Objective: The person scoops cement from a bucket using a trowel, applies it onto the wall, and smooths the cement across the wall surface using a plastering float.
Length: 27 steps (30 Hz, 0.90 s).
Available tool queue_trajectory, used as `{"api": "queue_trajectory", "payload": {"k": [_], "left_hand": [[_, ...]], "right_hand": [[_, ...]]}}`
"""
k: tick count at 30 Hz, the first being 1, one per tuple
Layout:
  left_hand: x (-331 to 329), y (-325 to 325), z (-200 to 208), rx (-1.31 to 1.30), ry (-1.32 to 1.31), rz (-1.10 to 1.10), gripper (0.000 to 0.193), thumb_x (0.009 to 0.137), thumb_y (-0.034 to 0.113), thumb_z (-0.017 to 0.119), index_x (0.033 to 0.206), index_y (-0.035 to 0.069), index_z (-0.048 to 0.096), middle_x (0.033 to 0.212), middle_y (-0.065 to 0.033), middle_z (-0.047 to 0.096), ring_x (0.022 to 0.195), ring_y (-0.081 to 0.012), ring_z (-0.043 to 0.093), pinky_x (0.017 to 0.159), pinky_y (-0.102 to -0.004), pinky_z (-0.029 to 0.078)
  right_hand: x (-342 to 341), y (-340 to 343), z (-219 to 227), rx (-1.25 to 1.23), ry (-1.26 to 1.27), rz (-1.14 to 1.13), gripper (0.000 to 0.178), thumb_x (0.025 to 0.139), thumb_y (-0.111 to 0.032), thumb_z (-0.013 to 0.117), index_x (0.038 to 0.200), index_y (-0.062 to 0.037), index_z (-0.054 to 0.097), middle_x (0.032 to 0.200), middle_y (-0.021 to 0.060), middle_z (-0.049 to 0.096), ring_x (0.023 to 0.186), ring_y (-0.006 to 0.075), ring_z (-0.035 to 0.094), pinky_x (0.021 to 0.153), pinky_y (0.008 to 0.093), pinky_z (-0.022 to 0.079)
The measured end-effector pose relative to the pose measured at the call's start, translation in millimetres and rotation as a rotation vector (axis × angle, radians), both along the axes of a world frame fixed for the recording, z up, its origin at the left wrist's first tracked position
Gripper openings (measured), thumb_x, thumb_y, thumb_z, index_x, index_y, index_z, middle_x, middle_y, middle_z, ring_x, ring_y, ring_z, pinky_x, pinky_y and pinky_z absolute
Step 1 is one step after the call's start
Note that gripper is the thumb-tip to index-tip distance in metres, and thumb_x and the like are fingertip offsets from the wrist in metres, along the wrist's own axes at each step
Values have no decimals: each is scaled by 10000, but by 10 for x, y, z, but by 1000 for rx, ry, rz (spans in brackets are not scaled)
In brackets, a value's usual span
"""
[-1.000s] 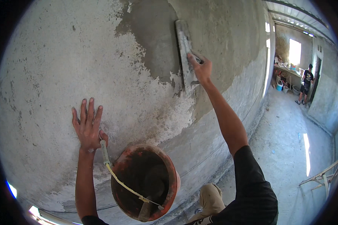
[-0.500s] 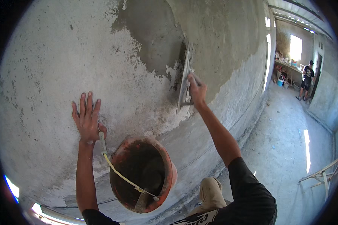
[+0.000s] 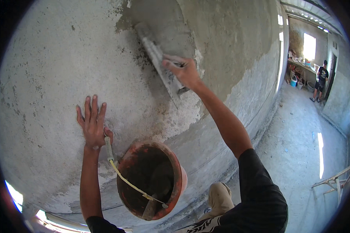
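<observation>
My left hand (image 3: 92,126) lies against the wall with its fingers spread upward. Its thumb hooks over the grip of a bucket handle (image 3: 121,176), and the orange-rimmed bucket (image 3: 179,176) hangs tilted below it. Inside the dark bucket, a tool's stubby handle (image 3: 149,210) leans against the near rim; its other end is hidden. My right hand (image 3: 186,73) is closed round the grip of a long plastering trowel (image 3: 156,58). The trowel's blade slants up to the left across the lower edge of a dark wet plaster patch (image 3: 159,13).
Bare, pitted wall (image 3: 46,77) stretches left, and damp plaster (image 3: 229,42) coats the upper right. Down the passage a person (image 3: 321,79) in dark clothes stands by a doorway, near a shelf (image 3: 304,66) and buckets. A wooden frame (image 3: 333,180) stands at the right.
The trowel has swung from nearly upright to a left-leaning slant, and my right hand has moved left and slightly up with it. My left hand keeps its place on the wall.
</observation>
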State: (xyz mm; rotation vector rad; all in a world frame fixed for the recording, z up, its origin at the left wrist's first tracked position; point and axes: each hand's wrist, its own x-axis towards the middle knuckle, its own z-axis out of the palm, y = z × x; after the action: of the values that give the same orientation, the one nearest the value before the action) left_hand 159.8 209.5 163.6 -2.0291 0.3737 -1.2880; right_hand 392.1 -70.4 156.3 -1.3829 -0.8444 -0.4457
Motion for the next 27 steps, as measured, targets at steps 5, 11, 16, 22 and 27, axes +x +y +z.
{"api": "queue_trajectory", "payload": {"k": [5, 11, 16, 22, 27], "left_hand": [[-13, 24, -32, -31, 18, 34, 511, 917, 293, 360, 1324, 35, 527, 1477, -198, 395, 1408, -384, 296, 1120, -618, 93], [-29, -25, -47, -55, 40, 25, 539, 859, 237, 369, 1335, 31, 519, 1475, -212, 393, 1403, -396, 302, 1115, -626, 87], [-6, 3, -31, -25, 49, 66, 545, 987, 420, 331, 1328, 38, 520, 1483, -188, 388, 1406, -374, 300, 1134, -600, 97], [13, 45, -27, -37, 30, 26, 528, 893, 268, 358, 1337, 28, 513, 1480, -199, 389, 1407, -394, 292, 1118, -624, 83], [-1, -12, -51, -64, 58, -1, 557, 858, 259, 374, 1352, 32, 497, 1487, -197, 380, 1408, -394, 288, 1120, -622, 82]], "right_hand": [[233, -137, -211, 123, -150, -65, 389, 874, -319, 693, 1143, -38, 682, 1069, 134, 704, 934, 177, 644, 874, 327, 491], [587, -332, -44, 233, 291, -119, 344, 876, -305, 690, 1123, -66, 700, 1053, 100, 713, 925, 137, 640, 844, 324, 498], [198, 118, -318, 36, -205, -254, 366, 863, -323, 701, 1127, -69, 693, 1033, 113, 713, 891, 145, 645, 822, 296, 499], [263, -52, -640, 178, 99, -94, 414, 863, -326, 701, 1151, -30, 673, 1069, 127, 702, 985, 163, 634, 877, 276, 472], [710, -215, -548, 492, 248, -167, 468, 870, -362, 701, 1150, 12, 672, 968, 77, 691, 872, 119, 604, 803, 270, 479]]}}
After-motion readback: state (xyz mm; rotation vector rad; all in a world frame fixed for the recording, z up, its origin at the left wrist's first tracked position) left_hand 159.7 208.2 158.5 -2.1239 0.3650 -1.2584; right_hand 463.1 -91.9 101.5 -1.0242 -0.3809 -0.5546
